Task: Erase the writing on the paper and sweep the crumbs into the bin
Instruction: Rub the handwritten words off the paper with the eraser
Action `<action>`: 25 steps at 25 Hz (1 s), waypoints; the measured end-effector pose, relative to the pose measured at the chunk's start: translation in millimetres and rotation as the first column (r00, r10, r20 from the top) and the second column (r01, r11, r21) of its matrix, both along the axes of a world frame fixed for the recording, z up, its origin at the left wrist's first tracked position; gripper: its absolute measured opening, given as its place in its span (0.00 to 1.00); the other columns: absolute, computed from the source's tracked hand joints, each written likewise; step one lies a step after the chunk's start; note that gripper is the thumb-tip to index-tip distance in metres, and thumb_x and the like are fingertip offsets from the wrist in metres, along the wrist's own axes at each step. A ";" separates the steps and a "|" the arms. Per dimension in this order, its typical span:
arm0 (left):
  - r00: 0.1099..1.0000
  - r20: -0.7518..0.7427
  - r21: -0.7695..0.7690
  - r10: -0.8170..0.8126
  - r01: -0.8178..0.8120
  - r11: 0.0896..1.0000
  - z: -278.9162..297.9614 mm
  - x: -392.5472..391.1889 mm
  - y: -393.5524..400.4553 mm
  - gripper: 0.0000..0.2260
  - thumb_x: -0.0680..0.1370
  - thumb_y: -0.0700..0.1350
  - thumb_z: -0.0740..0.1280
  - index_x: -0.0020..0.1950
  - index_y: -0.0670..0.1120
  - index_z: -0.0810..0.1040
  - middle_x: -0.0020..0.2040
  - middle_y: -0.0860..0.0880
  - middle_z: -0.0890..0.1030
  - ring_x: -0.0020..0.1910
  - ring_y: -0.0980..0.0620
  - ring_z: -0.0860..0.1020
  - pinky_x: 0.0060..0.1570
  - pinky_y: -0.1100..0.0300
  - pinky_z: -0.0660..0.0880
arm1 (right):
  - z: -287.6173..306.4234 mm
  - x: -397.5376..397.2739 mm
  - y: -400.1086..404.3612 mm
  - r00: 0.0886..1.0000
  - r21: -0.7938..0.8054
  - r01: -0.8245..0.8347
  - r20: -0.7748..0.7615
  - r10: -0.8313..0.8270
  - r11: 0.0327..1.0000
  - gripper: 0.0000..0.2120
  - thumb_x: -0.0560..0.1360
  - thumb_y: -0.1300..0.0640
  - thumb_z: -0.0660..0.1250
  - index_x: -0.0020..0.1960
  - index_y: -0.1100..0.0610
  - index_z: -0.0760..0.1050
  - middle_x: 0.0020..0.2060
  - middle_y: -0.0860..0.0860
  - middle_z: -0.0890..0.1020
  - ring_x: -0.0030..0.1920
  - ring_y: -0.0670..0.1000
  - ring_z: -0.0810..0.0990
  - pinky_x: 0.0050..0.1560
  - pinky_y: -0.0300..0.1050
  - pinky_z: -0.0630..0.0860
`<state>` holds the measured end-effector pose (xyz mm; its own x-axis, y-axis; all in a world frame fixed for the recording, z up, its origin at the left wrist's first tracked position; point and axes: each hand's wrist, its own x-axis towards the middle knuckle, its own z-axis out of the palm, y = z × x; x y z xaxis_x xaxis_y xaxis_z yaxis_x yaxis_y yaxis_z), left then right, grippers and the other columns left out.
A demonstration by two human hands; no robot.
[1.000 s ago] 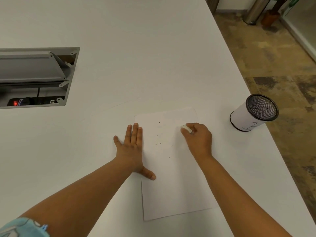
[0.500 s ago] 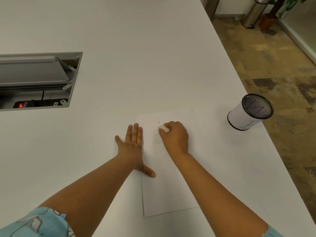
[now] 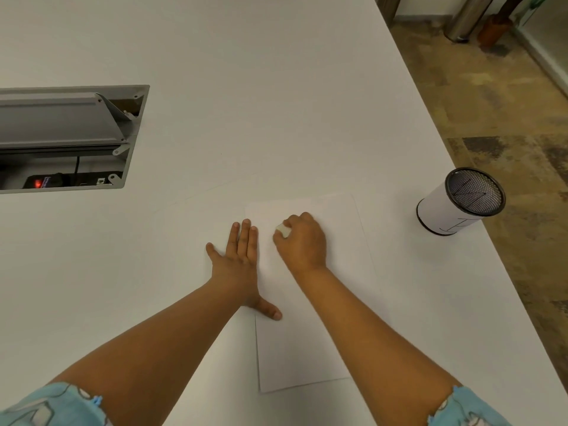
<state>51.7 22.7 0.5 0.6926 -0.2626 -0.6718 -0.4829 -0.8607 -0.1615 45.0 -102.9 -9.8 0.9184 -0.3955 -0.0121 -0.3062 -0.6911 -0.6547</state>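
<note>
White eraser pinched in right hand; left hand flat on paper; bin apart.

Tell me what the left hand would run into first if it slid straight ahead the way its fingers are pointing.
Probably nothing nearby. The left hand lies flat with fingers pointing away from the person, and ahead of them only bare white table shows, as far as the picture goes.

Soft, even indoor light; faint shadows on the matte white tabletop. Slightly soft focus, wide-angle bending at edges.
</note>
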 end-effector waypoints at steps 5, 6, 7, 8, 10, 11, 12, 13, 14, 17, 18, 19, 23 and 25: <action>1.000 0.000 -0.007 0.004 -0.004 1.000 1.3 0.3 -0.7 0.70 0.49 0.80 0.62 0.63 0.40 0.19 0.70 0.41 0.23 0.70 0.41 0.27 0.68 0.32 0.47 | 3.9 7.6 -21.7 0.983 0.013 0.182 -0.034 -0.181 0.983 0.10 0.70 0.59 0.67 0.50 0.62 0.77 0.49 0.59 0.78 0.48 0.58 0.78 0.44 0.43 0.70; 1.000 0.000 -0.003 0.002 -0.002 1.000 0.5 -0.1 -1.2 0.70 0.49 0.80 0.62 0.62 0.40 0.19 0.70 0.41 0.23 0.70 0.41 0.26 0.68 0.32 0.47 | 2.8 5.6 -8.1 0.993 0.013 0.113 -0.024 -0.113 0.993 0.11 0.70 0.58 0.67 0.51 0.62 0.77 0.49 0.59 0.79 0.49 0.58 0.78 0.45 0.43 0.71; 1.000 0.000 0.000 -0.001 0.001 1.000 -0.2 -0.3 -1.0 0.71 0.48 0.80 0.62 0.62 0.39 0.19 0.70 0.41 0.23 0.70 0.41 0.26 0.68 0.32 0.47 | 1.0 1.8 3.4 0.999 0.027 0.045 -0.019 -0.045 0.999 0.12 0.70 0.58 0.67 0.51 0.62 0.77 0.49 0.59 0.79 0.49 0.58 0.78 0.45 0.44 0.71; 1.000 0.002 -0.002 -0.001 0.001 1.000 -0.8 -0.2 -0.6 0.71 0.48 0.80 0.61 0.62 0.39 0.19 0.70 0.41 0.23 0.70 0.41 0.26 0.68 0.32 0.47 | -0.4 -0.4 6.3 1.000 0.042 0.015 -0.015 -0.015 0.999 0.12 0.70 0.58 0.67 0.51 0.62 0.77 0.49 0.59 0.79 0.49 0.58 0.78 0.45 0.44 0.72; 1.000 0.000 -0.010 0.002 -0.002 1.000 -1.2 0.8 0.3 0.71 0.48 0.80 0.61 0.62 0.40 0.19 0.70 0.41 0.23 0.70 0.41 0.26 0.68 0.32 0.47 | -1.0 2.1 -13.8 0.995 0.058 0.097 -0.009 -0.097 0.994 0.11 0.70 0.57 0.67 0.50 0.62 0.78 0.49 0.59 0.79 0.48 0.58 0.78 0.44 0.42 0.71; 1.000 0.002 -0.018 0.004 -0.004 1.000 -1.9 0.7 0.7 0.71 0.48 0.80 0.61 0.62 0.40 0.19 0.70 0.42 0.23 0.70 0.41 0.26 0.67 0.32 0.47 | 0.1 2.9 -28.3 0.988 0.049 0.154 -0.014 -0.153 0.987 0.10 0.70 0.57 0.67 0.49 0.62 0.78 0.48 0.59 0.79 0.47 0.58 0.78 0.42 0.41 0.69; 1.000 0.007 -0.024 0.004 -0.004 1.000 -3.2 1.1 1.6 0.71 0.48 0.80 0.61 0.62 0.40 0.19 0.70 0.42 0.23 0.70 0.41 0.26 0.67 0.32 0.47 | 1.3 4.2 -40.1 0.983 0.032 0.182 -0.026 -0.182 0.983 0.09 0.70 0.58 0.66 0.47 0.62 0.78 0.46 0.59 0.80 0.46 0.58 0.78 0.40 0.40 0.68; 1.000 0.011 -0.030 0.004 -0.004 1.000 -4.2 1.4 2.5 0.71 0.48 0.80 0.62 0.62 0.40 0.19 0.70 0.42 0.23 0.70 0.41 0.26 0.67 0.31 0.47 | 3.5 4.9 -47.4 0.982 0.027 0.186 -0.040 -0.185 0.982 0.08 0.70 0.58 0.66 0.45 0.62 0.78 0.44 0.58 0.80 0.44 0.57 0.79 0.39 0.39 0.68; 1.000 0.012 -0.037 0.005 -0.005 0.999 -4.6 1.4 2.5 0.71 0.48 0.80 0.62 0.62 0.40 0.19 0.70 0.42 0.23 0.70 0.41 0.26 0.67 0.31 0.47 | 7.3 4.4 -52.2 0.981 0.057 0.192 -0.045 -0.189 0.980 0.07 0.70 0.58 0.67 0.44 0.62 0.78 0.42 0.56 0.80 0.43 0.56 0.79 0.38 0.39 0.68; 1.000 0.017 -0.054 0.004 -0.003 0.999 -6.2 1.8 2.6 0.72 0.47 0.81 0.61 0.63 0.40 0.19 0.70 0.42 0.23 0.70 0.42 0.26 0.66 0.31 0.47 | 21.0 -1.6 -58.9 0.931 0.473 0.343 -0.055 -0.361 0.812 0.08 0.72 0.56 0.67 0.48 0.59 0.76 0.39 0.50 0.78 0.39 0.49 0.77 0.38 0.36 0.71; 1.000 0.014 -0.057 0.004 -0.003 0.998 -5.6 1.1 2.5 0.72 0.46 0.81 0.61 0.63 0.40 0.19 0.70 0.42 0.23 0.70 0.42 0.26 0.66 0.31 0.47 | 26.8 -8.1 -63.4 0.898 0.659 0.386 -0.107 -0.428 0.646 0.09 0.74 0.55 0.66 0.51 0.59 0.76 0.38 0.49 0.77 0.38 0.48 0.76 0.38 0.36 0.72; 1.000 0.014 -0.062 0.006 -0.005 0.998 -5.4 0.6 2.2 0.72 0.46 0.81 0.60 0.63 0.40 0.19 0.70 0.42 0.23 0.70 0.42 0.26 0.66 0.30 0.47 | 32.5 -16.8 -68.6 0.875 0.805 0.387 -0.168 -0.454 0.449 0.09 0.75 0.57 0.63 0.53 0.60 0.75 0.37 0.50 0.75 0.36 0.48 0.74 0.38 0.38 0.74; 0.999 0.025 -0.097 0.024 -0.022 0.995 -2.7 -1.0 4.0 0.72 0.46 0.81 0.60 0.64 0.41 0.20 0.71 0.43 0.24 0.71 0.43 0.27 0.67 0.30 0.46 | 50.0 -55.8 -79.0 0.876 0.948 0.315 -0.308 -0.372 -0.043 0.09 0.76 0.65 0.55 0.47 0.65 0.74 0.36 0.56 0.72 0.34 0.51 0.72 0.34 0.39 0.77; 0.998 0.031 -0.140 0.046 -0.042 0.989 0.7 -4.9 5.3 0.71 0.48 0.80 0.62 0.67 0.42 0.22 0.72 0.44 0.25 0.72 0.43 0.28 0.67 0.30 0.43 | 57.7 -64.9 -80.5 0.887 0.931 0.365 -0.342 -0.311 0.018 0.09 0.76 0.64 0.56 0.47 0.64 0.74 0.36 0.57 0.74 0.33 0.51 0.73 0.33 0.39 0.74</action>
